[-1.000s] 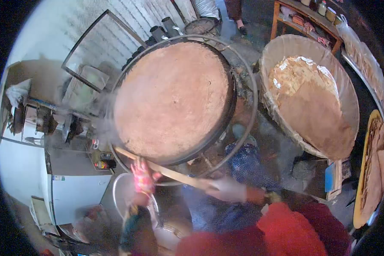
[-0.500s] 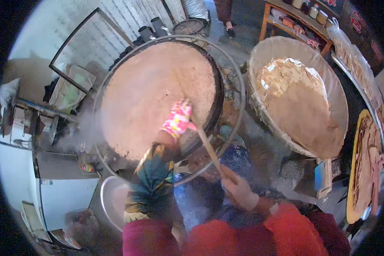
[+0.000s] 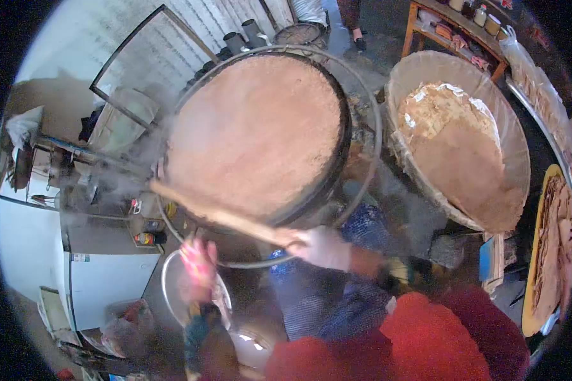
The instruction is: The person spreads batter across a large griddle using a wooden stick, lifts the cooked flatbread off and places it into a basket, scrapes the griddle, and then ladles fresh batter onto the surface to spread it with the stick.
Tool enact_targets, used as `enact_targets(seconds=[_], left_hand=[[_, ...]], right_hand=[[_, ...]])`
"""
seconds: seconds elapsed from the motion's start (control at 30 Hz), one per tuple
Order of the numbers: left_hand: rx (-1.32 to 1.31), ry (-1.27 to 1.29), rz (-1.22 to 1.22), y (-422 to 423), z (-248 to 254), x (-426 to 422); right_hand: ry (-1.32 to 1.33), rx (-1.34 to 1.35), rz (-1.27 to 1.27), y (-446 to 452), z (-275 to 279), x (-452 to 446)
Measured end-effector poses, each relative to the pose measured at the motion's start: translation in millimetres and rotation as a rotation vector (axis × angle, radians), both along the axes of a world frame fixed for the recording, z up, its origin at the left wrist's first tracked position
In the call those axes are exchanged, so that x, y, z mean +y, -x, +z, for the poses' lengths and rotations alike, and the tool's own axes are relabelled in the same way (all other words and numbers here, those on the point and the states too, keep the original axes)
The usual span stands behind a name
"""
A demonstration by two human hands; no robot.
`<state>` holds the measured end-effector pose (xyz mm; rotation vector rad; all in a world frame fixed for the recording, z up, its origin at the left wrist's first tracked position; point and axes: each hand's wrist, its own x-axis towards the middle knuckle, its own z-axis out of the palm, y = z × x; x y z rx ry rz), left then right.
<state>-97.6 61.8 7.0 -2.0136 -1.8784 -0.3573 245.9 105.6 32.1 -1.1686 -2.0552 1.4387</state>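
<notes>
My right hand (image 3: 324, 247), in a pale glove, grips the handle end of a long wooden spatula (image 3: 222, 216). The spatula slants up and left across the near rim of a large round griddle (image 3: 344, 136). A thin layer of brownish-pink batter (image 3: 254, 133) covers the griddle, and steam rises at its left. My left hand (image 3: 199, 263), in a pink patterned glove, is over a metal basin (image 3: 166, 286) beside the griddle. Motion smears its fingers, so I cannot make out whether it holds anything. A metal ring (image 3: 378, 140) runs around the griddle.
At the right stands a big lined basket (image 3: 394, 82) with brown powdery material in it. Folded brown sheets (image 3: 553, 247) lie on a yellow board at the far right. Behind is a wooden shelf (image 3: 454, 22) with jars. A person's leg (image 3: 353, 19) shows at the back.
My left hand has left the spatula and moved down to the metal basin. The spatula has swung left, from over the batter to the griddle's near edge, still in my right hand.
</notes>
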Motion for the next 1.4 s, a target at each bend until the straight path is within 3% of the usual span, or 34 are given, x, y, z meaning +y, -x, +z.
enact_targets(seconds=[0.03, 0.07, 0.1, 0.13, 0.23, 0.3, 0.37, 0.4, 0.43, 0.47, 0.5, 0.53, 0.57, 0.63, 0.67, 0.7, 0.83, 0.87, 0.9, 0.97, 1.0, 1.07, 1.13, 1.2, 1.3, 1.37, 1.4], left_hand=[[-0.11, 0.213, 0.002, -6, -4, -28], [-0.063, 0.185, -0.072, -27, -10, -46], [-0.089, 0.366, -0.103, -47, -12, -51], [-0.01, 0.324, -0.224, -57, -38, -51], [-0.064, 0.336, -0.136, -83, -54, -48], [-0.057, 0.298, -0.114, -101, -56, -48], [-0.019, 0.415, 0.01, -130, -61, -46], [0.017, 0.399, 0.063, -137, -93, -49], [0.057, 0.388, 0.106, -136, -132, -51], [0.035, 0.364, 0.056, -134, -161, -43], [0.01, 0.343, 0.013, -148, -147, -33], [0.058, 0.154, -0.117, -171, -134, -42], [-0.264, 0.07, -0.346, -188, -106, -46], [-0.549, -0.039, -0.351, -196, -82, -65], [-0.697, -0.091, -0.249, -226, -20, -45], [-0.536, -0.17, -0.251, -231, -3, -25], [-0.236, 0.155, -0.536, -270, 49, 79], [-0.343, 0.164, -0.651, -283, 42, 111], [-0.241, 0.181, -0.728, -298, 44, 141], [-0.187, 0.261, -0.75, -317, 25, 179], [-0.13, 0.27, -0.725, -310, 0, 198], [-0.052, 0.291, -0.667, -291, -20, 220], [-0.048, 0.236, -0.619, -267, -9, 224], [-0.073, 0.348, -0.551, -239, -2, 226], [-0.126, 0.4, -0.44, -195, 2, 229], [-0.155, 0.369, -0.394, -160, 0, 220], [-0.101, 0.323, -0.34, -140, 0, 213]], right_hand=[[-0.173, 0.204, -0.115, 2, -48, -4], [-0.07, 0.15, -0.123, 6, -50, -7], [0.033, 0.094, -0.133, 8, -49, -13], [0.018, 0.083, -0.073, 17, -44, -16], [-0.078, 0.055, 0.06, 42, -29, -18], [-0.042, 0.108, 0.013, 32, -24, -25], [0.071, 0.35, -0.066, 16, -40, -27], [0.211, 0.17, -0.023, 9, -25, -35], [0.005, 0.407, 0.002, 25, -85, -46], [-0.02, 0.22, 0.095, 19, -59, -51], [-0.038, 0.03, 0.192, 14, -32, -58], [-0.172, 0.201, 0.027, 10, -42, -74], [0.093, -0.017, 0.136, -11, -23, -73], [0.096, 0.142, -0.065, -66, -7, -79], [0.036, 0.095, -0.152, -96, -11, -85], [-0.018, 0.047, -0.233, -124, -14, -92], [-0.077, 0.079, -0.477, -183, 0, -127], [-0.082, 0.071, -0.55, -189, 1, -129], [-0.086, 0.069, -0.54, -189, 4, -122], [0.331, 0.233, -0.735, -180, 12, -103], [0.331, 0.228, -0.728, -180, 12, -92], [0.704, 0.494, -0.599, -179, 3, -64], [0.659, 0.492, -0.506, -171, -32, -41], [0.752, 0.618, -0.39, -162, -39, -24], [0.975, 0.804, -0.28, -137, -21, -3], [0.947, 0.712, -0.248, -114, -18, 10], [0.749, 0.647, -0.173, -98, -32, 17]])
